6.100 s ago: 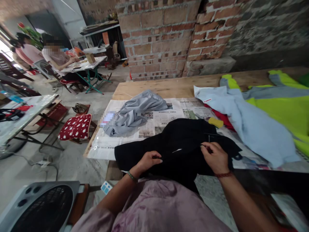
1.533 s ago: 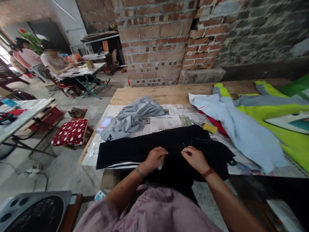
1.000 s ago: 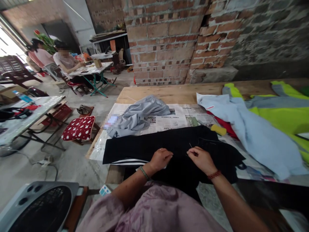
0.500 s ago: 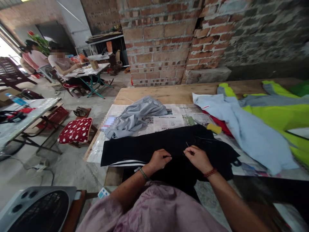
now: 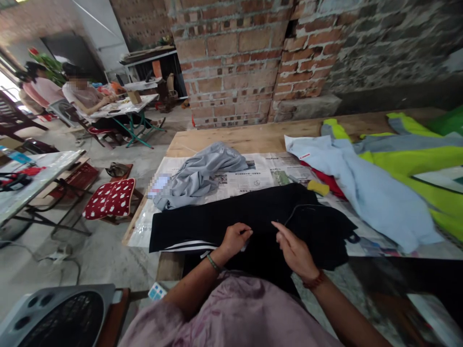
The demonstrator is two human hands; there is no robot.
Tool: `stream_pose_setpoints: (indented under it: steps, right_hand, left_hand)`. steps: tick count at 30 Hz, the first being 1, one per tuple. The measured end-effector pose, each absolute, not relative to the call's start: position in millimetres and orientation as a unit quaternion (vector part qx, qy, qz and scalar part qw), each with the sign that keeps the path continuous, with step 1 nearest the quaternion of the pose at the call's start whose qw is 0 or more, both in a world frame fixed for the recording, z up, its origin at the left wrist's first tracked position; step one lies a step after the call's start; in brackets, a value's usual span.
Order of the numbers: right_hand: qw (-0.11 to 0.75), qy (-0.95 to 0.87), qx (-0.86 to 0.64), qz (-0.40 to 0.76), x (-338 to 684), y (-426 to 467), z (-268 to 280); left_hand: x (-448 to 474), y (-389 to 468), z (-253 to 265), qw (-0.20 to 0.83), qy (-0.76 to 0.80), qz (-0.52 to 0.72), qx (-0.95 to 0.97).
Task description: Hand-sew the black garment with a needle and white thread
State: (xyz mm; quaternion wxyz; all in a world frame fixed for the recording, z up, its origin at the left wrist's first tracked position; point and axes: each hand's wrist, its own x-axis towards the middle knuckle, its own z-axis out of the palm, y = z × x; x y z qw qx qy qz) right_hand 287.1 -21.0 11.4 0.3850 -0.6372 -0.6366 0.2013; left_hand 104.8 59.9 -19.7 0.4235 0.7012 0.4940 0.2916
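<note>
Black trousers (image 5: 224, 212) with white side stripes lie along the table's near edge and hang over it. My left hand (image 5: 237, 239) is closed in a pinch on the black cloth at that edge. Just to the right, my right hand (image 5: 294, 250) hovers at the trousers with its index finger stretched out and its other fingers curled. What those curled fingers hold is hidden. Near its fingertips a thin pale line, perhaps thread, curves over the black cloth. A small yellow object (image 5: 318, 187) sits behind the trousers.
Newspaper (image 5: 262, 174) covers part of the wooden table (image 5: 202, 136). A crumpled grey garment (image 5: 202, 168) lies at the back left. On the right are a light blue garment (image 5: 372, 188) and a yellow-green one (image 5: 405, 166). A red cushioned stool (image 5: 110, 198) and a fan (image 5: 61, 313) stand left.
My right hand has changed from a pinch on a thin needle to a stretched index finger; the needle no longer shows clearly. My left hand keeps its pinch. The view has shifted slightly.
</note>
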Motion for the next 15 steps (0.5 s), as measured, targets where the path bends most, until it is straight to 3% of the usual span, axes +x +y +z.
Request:
stream_pose_setpoints:
  steps: [8, 15]
  right_hand:
    - [0.379, -0.587, -0.646, 0.307, 257, -32, -1]
    - [0.363, -0.594, -0.658, 0.287, 257, -24, -11]
  left_hand:
    - [104, 55, -14, 0.403, 0.439, 0.328, 0.733]
    - [104, 55, -16, 0.390, 0.433, 0.334, 0.741]
